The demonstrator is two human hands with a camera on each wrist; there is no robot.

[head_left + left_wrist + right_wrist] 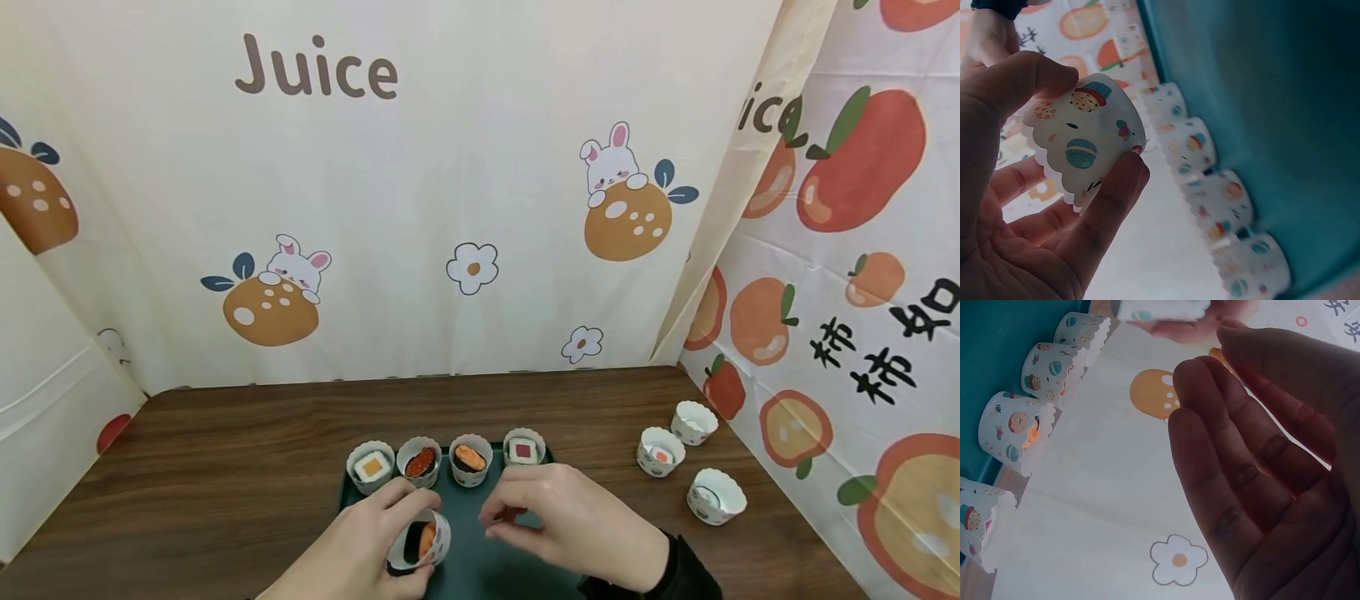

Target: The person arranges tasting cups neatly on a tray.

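My left hand (375,542) holds a white paper baking cup (1088,140) printed with cupcakes, thumb on one side and fingers on the other. Inside that cup lies a toy-like sushi piece (426,540) with a black wrap and orange topping. To its right, over the dark green tray (480,575), hovers my right hand (543,508). Its fingers are loosely bent and nothing clearly shows in their grasp; a bit of orange by the fingertips in the right wrist view cannot be made out.
Several filled cups line the tray's far edge, with sushi pieces topped in yellow (371,466), red (422,462), orange (470,457) and dark red (522,450). Right of the tray stand three more cups, a near one (716,497) and two behind. A printed curtain (450,167) backs the wooden table (225,475).
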